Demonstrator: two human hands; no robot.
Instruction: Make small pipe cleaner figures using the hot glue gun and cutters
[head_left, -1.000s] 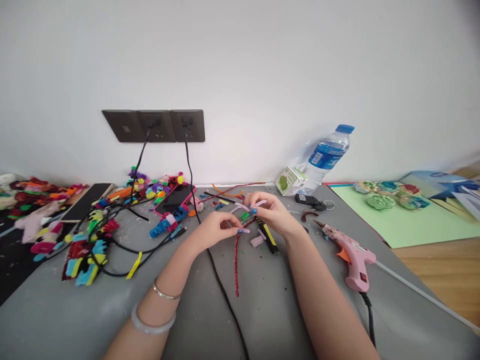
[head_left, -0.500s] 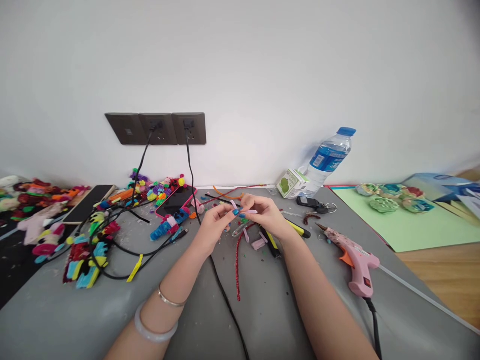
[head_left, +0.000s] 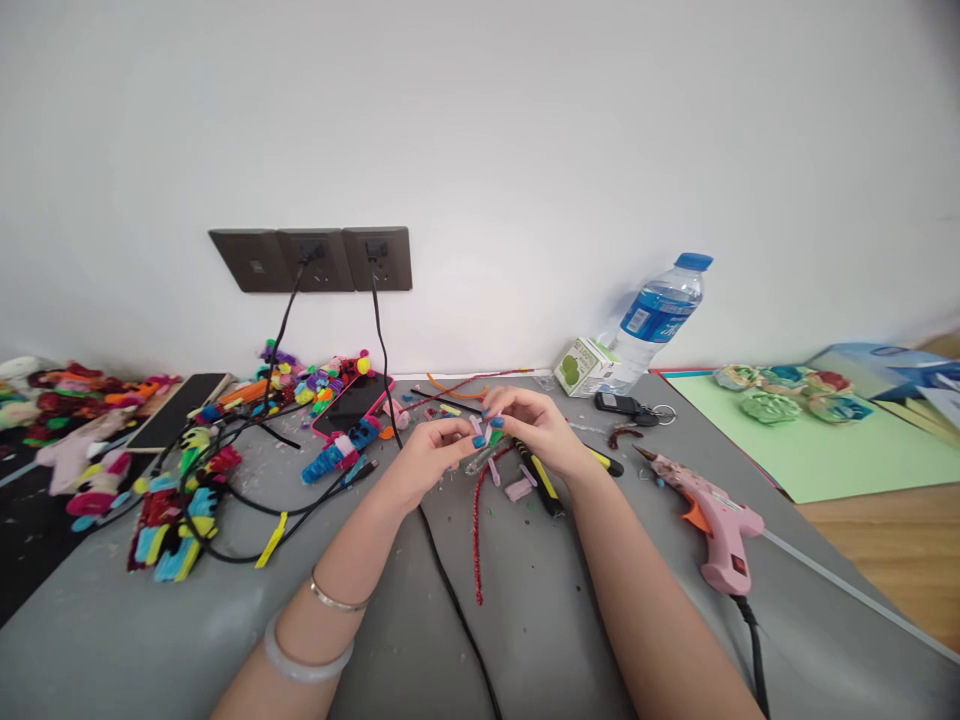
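My left hand (head_left: 435,455) and my right hand (head_left: 538,425) meet over the middle of the grey table, fingertips pinched together on a small light-pink piece (head_left: 486,428). Its ends poke out between the blue-nailed fingers; the rest is hidden. Just below lie more pink pieces (head_left: 517,489) and a red glittery pipe cleaner (head_left: 476,540). Pliers with yellow and black handles (head_left: 546,480) rest partly under my right hand. A pink glue gun (head_left: 720,530) lies on its side to the right of my right forearm.
Black cables (head_left: 442,575) cross the table. Colourful fuzzy figures (head_left: 169,525) and phones (head_left: 180,410) lie left. A water bottle (head_left: 656,318), small green-white box (head_left: 581,367) and keys (head_left: 637,408) stand or lie behind. Fabric rosettes (head_left: 771,407) rest on green paper (head_left: 795,470) at right.
My fingertips have closed nearer together, and the pink piece between them has turned. Both hands sit slightly lower and closer.
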